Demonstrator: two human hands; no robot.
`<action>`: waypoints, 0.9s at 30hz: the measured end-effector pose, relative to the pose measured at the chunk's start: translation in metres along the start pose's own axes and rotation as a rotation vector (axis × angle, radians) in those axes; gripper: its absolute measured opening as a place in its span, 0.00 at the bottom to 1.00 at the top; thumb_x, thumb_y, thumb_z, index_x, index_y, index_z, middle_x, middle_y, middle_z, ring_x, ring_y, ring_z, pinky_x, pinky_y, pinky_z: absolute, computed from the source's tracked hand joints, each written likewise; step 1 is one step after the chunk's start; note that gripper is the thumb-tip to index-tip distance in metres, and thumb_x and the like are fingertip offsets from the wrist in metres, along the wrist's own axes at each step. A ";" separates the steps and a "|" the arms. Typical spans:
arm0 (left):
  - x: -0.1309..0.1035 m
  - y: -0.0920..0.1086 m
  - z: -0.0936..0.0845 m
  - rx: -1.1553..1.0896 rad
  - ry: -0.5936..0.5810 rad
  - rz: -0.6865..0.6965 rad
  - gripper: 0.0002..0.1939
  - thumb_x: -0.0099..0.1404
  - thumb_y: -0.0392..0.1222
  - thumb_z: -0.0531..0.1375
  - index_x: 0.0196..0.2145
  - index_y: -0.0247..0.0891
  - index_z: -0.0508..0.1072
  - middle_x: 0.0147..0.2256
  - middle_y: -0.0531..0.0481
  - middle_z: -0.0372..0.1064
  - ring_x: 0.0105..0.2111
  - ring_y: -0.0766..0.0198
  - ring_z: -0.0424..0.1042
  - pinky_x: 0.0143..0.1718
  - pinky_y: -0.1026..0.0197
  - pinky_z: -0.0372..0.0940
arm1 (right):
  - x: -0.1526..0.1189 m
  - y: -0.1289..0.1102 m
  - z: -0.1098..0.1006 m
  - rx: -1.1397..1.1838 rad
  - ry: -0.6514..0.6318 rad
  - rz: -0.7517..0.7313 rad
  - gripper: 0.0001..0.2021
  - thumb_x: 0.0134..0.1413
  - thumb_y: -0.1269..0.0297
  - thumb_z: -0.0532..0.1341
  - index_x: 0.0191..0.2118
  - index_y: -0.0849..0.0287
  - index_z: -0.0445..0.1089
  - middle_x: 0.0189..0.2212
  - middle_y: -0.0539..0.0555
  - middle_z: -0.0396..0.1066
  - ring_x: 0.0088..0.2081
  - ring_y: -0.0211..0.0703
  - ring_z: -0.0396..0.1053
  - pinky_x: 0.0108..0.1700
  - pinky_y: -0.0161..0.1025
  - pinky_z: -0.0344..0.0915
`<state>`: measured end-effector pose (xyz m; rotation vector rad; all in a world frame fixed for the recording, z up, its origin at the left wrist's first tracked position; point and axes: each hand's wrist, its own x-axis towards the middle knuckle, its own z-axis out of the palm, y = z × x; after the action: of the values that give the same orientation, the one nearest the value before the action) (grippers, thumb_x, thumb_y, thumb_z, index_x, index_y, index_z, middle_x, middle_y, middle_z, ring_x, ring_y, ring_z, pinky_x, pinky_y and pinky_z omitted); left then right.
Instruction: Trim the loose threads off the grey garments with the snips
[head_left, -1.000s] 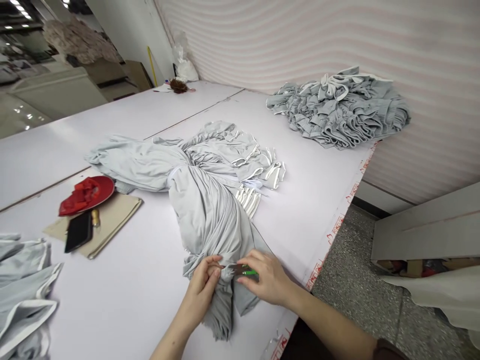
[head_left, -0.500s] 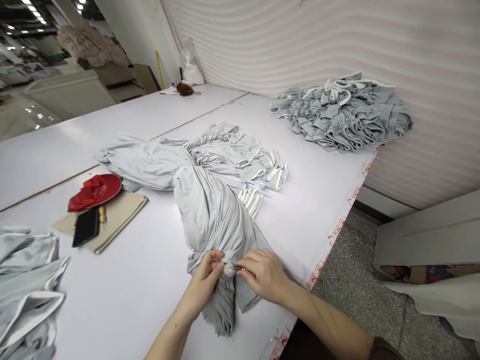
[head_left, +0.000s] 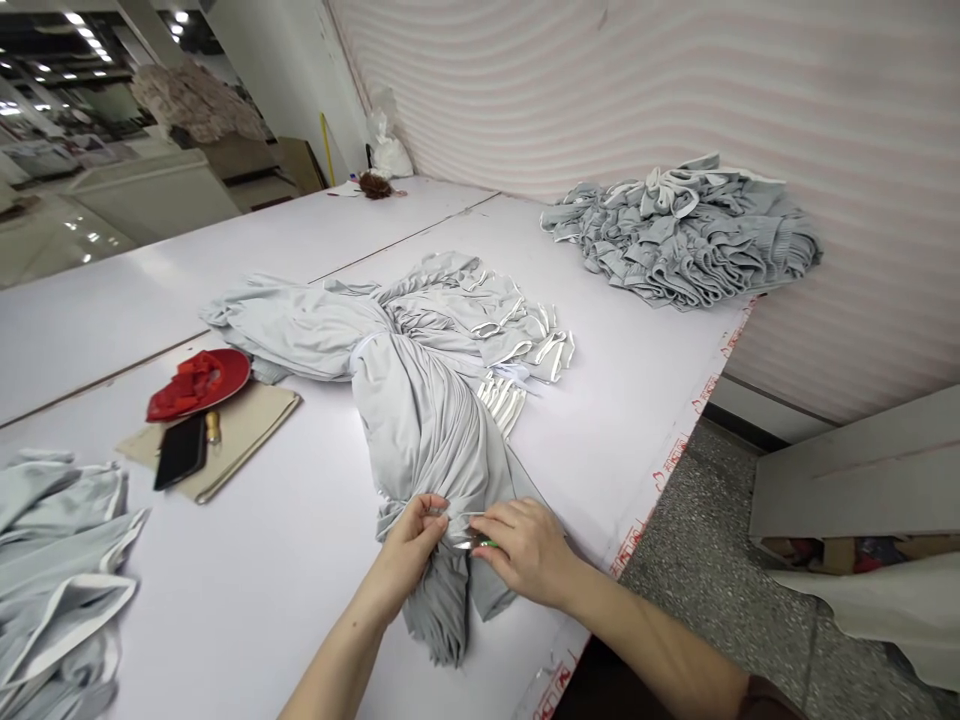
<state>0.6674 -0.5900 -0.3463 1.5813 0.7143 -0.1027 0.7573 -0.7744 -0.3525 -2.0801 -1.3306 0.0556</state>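
A bundle of light grey fabric (head_left: 427, 420) lies gathered on the white table, its near end narrowing to a bunched tail. My left hand (head_left: 416, 540) pinches the cloth at the narrow part, thumb against fingers. Close beside it on the right, my right hand (head_left: 521, 545) is closed around a small tool (head_left: 472, 544) with metal blades and a bit of green showing. The blades lie over the gathered cloth, pointing toward my left hand. Fabric with white-edged ends (head_left: 517, 320) spreads out behind.
The white table (head_left: 247, 580) has a red-printed right edge. A grey garment pile (head_left: 690, 235) sits at the back right, more grey pieces (head_left: 60, 550) at the left. A red item (head_left: 199, 385), a black phone (head_left: 180, 452) and a wooden-handled tool (head_left: 213, 428) rest on beige cloth (head_left: 247, 440).
The tool's metal blades now show more clearly between my hands, and my right hand has turned slightly. My left hand stays pinched on the cloth. The view has shifted a little.
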 end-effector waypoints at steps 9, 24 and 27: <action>-0.008 0.008 -0.009 0.513 0.252 0.422 0.12 0.65 0.51 0.51 0.39 0.42 0.67 0.21 0.56 0.64 0.23 0.60 0.66 0.29 0.58 0.59 | -0.015 0.015 -0.008 0.283 0.079 0.257 0.08 0.59 0.63 0.60 0.43 0.55 0.73 0.36 0.53 0.73 0.36 0.42 0.72 0.39 0.37 0.66; -0.023 -0.019 0.057 1.055 0.156 1.136 0.07 0.64 0.35 0.57 0.40 0.40 0.70 0.37 0.49 0.75 0.41 0.56 0.73 0.54 0.46 0.57 | -0.057 0.040 -0.015 0.350 0.144 0.584 0.02 0.55 0.67 0.57 0.32 0.57 0.66 0.33 0.51 0.66 0.35 0.42 0.66 0.37 0.37 0.62; -0.014 -0.019 0.089 0.964 0.232 1.026 0.16 0.61 0.45 0.62 0.45 0.37 0.69 0.42 0.42 0.72 0.42 0.52 0.72 0.39 0.53 0.64 | -0.055 0.041 -0.013 0.840 0.198 0.706 0.11 0.57 0.54 0.57 0.30 0.57 0.63 0.22 0.44 0.55 0.22 0.35 0.55 0.26 0.33 0.55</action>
<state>0.6772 -0.6781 -0.3707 2.7394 -0.1159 0.5825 0.7685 -0.8371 -0.3813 -1.6346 -0.2877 0.5857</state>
